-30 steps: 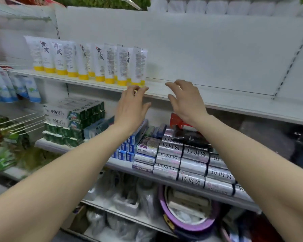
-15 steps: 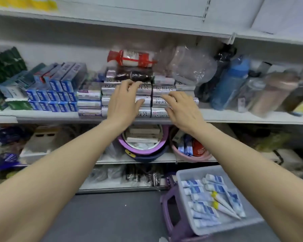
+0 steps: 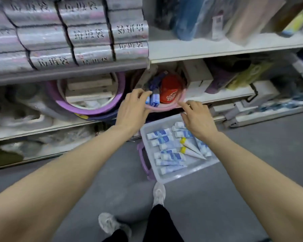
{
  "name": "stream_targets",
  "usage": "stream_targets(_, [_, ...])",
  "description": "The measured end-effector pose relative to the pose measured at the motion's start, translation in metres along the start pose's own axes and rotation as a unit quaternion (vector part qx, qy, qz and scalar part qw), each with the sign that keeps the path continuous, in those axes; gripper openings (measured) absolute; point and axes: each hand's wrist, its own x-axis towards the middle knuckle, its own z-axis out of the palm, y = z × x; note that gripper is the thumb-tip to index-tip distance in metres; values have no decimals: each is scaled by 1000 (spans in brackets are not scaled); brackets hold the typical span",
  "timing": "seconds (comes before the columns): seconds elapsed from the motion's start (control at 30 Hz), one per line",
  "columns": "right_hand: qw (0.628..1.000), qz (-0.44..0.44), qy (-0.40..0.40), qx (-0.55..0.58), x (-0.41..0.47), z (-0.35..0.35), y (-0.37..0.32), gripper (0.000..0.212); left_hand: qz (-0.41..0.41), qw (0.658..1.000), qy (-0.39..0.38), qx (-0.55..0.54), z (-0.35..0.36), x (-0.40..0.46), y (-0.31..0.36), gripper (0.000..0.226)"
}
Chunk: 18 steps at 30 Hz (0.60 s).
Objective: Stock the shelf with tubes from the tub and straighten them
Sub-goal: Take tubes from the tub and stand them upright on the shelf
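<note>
Left hand [image 3: 132,109] reaches down mid-frame, fingers loosely curled, holding nothing; fingertips sit just in front of the pink basin [image 3: 164,109] on the low shelf. Right hand [image 3: 198,118] is just above the far corner of the tub [image 3: 196,173], fingers relaxed and a little spread, also holding nothing that I can see (fingertip contact with the top tube can't be told).

Tubes [image 3: 171,156] all lie flat in the tub, lower centre-right, none in hand.

Risks, my read:
- Tub sits on a purple stool [image 3: 144,159] and overhangs it; a push on the far rim could tip it and spill the lot.
- Tubes look like smooth, glossy plastic, tapering to a flat crimp, so they would likely slip in a multi-tube grab.
- Two yellow-capped tubes [image 3: 191,149] lie crosswise over the blue-and-white ones; pulling from beneath would drag them.
- Left hand near the basin could snag the blue packets [image 3: 154,99] in it.

Materials: tub is thin grey moulded plastic with a rounded rim. Silver packs [image 3: 87,34] upper left are shiny film, brick-stacked. Floor [image 3: 226,198] is matte grey.
</note>
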Motion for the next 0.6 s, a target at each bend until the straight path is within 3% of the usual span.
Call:
stream_targets(0.3, [988,97,-104,55,-81,113,122,43,-1,987,-152,-50,170,27,70,57])
stream_targets(0.6, [963,150,-203,94,-128,208,167,44,20,964,-258,-62,305,20,94,48])
